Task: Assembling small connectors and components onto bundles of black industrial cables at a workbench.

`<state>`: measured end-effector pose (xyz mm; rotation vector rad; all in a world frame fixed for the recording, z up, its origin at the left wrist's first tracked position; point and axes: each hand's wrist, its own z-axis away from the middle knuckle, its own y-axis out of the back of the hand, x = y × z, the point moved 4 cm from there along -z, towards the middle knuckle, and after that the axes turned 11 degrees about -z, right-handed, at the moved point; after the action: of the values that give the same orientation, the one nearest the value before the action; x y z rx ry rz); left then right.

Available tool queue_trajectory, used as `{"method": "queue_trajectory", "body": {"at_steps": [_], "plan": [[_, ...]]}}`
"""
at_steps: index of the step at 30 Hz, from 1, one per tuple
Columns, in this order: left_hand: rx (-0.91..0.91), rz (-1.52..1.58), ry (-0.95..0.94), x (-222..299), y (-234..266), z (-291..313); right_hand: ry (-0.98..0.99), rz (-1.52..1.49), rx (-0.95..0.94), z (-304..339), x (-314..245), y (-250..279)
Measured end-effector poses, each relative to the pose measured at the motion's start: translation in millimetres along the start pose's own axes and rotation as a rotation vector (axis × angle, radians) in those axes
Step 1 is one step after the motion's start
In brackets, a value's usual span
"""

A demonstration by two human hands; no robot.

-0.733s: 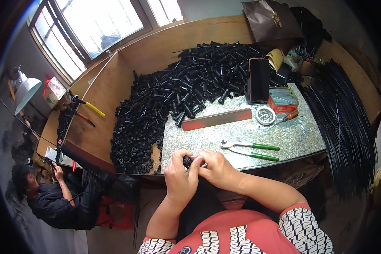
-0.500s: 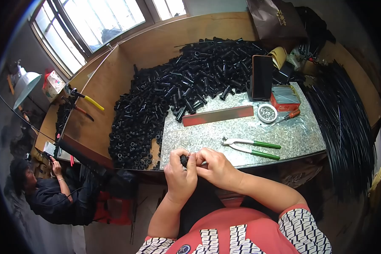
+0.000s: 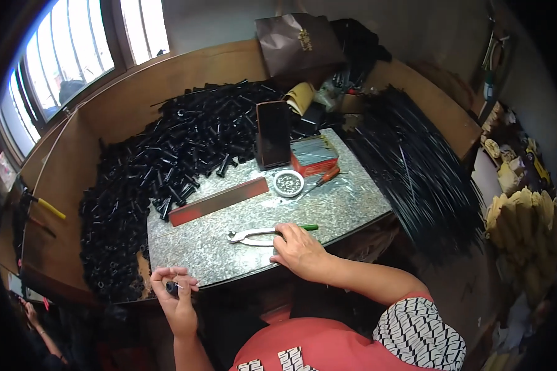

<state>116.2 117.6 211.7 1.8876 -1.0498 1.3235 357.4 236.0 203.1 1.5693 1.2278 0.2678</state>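
Observation:
My left hand (image 3: pixel 181 309) is closed round a small black tubular part (image 3: pixel 171 287), just off the near left edge of the stone-topped board (image 3: pixel 210 256). A thin, pale wire or pin seems to stick out beside the part; it is too fine to make out fully. Over on the board, my right hand (image 3: pixel 300 253) has its fingers round the handles of the end-cutting pincers (image 3: pixel 249 234). The pincers lie with their jaws to the left, and a green handle tip shows past my fingers. Most of the lower handle is hidden under my hand.
A large heap of black tubular parts (image 3: pixel 167 148) fills the left and back. On the board are a red-edged flat bar (image 3: pixel 220 201), a round tin (image 3: pixel 288 183), a screwdriver (image 3: pixel 329 174), a red box (image 3: pixel 315 161) and a propped phone (image 3: pixel 273 133). Long black rods (image 3: pixel 414 167) lie right.
My hands have parted. The right one left the black part and reached onto the pincers' handles, while the left keeps the part. The view has swung to the right.

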Motion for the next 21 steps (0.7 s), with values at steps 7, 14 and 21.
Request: {"method": "queue_trajectory", "body": {"at_steps": [7,14,21], "plan": [[-0.262,0.047,0.011,-2,-21,9,0.065,0.147,0.045,0,25,-3],[-0.179,0.027,-0.070,11,-21,18,0.008,0.064,0.042,-3,24,2],[-0.094,-0.013,0.070,-13,-25,24,-0.592,-1.132,-0.299,-7,-17,25]]}}
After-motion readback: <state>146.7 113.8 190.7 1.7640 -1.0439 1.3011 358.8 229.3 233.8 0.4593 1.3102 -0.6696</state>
